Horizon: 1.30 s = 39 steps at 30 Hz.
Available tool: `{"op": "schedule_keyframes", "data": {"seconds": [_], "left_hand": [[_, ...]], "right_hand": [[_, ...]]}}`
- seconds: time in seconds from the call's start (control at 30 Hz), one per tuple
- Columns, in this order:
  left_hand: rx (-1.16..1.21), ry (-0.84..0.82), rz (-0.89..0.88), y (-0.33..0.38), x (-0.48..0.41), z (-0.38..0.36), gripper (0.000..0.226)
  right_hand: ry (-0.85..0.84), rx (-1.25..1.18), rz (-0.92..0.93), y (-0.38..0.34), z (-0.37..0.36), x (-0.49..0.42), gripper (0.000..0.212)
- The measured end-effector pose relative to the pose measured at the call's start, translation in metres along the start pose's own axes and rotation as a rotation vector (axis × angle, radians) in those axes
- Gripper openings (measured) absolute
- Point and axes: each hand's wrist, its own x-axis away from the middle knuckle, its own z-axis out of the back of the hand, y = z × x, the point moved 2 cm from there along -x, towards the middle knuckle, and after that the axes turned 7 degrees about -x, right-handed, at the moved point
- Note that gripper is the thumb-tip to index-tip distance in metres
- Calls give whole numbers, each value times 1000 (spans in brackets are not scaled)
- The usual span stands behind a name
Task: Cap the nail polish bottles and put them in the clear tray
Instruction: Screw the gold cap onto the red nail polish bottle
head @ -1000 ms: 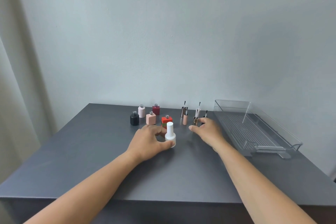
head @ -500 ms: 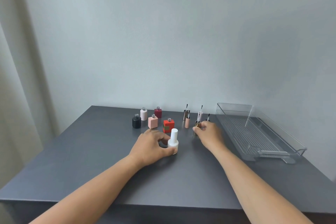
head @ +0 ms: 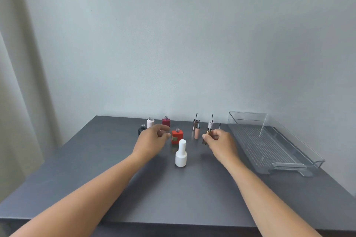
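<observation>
Step in hand: by my reading, capping the next open bottle; the white bottle [head: 181, 154] at centre frame already wears its cap.
Right hand [head: 221, 143]: fingers clamped in a pinch on the gold cap [head: 206, 136], held tilted just above the worktop [head: 173, 198], right of centre.
Left hand [head: 152, 140]: fingers loosely curled and apart, holding nothing, hovering left of centre.
Red-orange bottle [head: 177, 136]: upright with a bare neck, just right of the left fingertips, not touched. It sits between the two hands, and its gold label suggests it takes the gold cap.
Other open bottles: black bottle [head: 142, 130], pale pink bottle [head: 150, 122] and dark red bottle [head: 165, 122] stand behind the left hand.
Loose caps: pink cap [head: 196, 133] and others stand brush-up, just behind the right hand.
Clear tray [head: 248, 115]: right of frame, nothing in it yet.
Doing it well: steady the red-orange bottle low on its body first. Turn the cap upright, enter the brush straight down the neck, then twist. Keep the right wrist off the standing caps, which look easy to topple.
</observation>
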Motion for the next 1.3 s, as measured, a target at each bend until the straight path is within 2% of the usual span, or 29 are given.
{"op": "schedule_keyframes", "data": {"seconds": [0.1, 0.2, 0.6, 0.83, 0.97, 1.1, 1.3], "left_hand": [[-104, -47, 17, -3, -12, -8, 35], [-133, -96, 38, -2, -17, -16, 43], [-105, -26, 59, 6, -14, -16, 20], [117, 17, 69, 16, -2, 2, 20], [251, 29, 60, 20, 0, 11, 23], [307, 66, 37, 19, 3, 11, 21], [310, 105, 23, 7, 3, 1, 17]], "right_hand": [[4, -38, -3, 2, 0, 2, 9], [-3, -53, -1, 3, -1, 4, 9], [-46, -117, -10, -2, -3, 8, 8], [-101, -281, 44, -27, 1, 0, 28], [-196, -393, 24, -41, -5, -10, 19], [-187, -535, -23, -44, -13, -15, 7], [-148, -599, -51, -33, -19, -11, 13]]}}
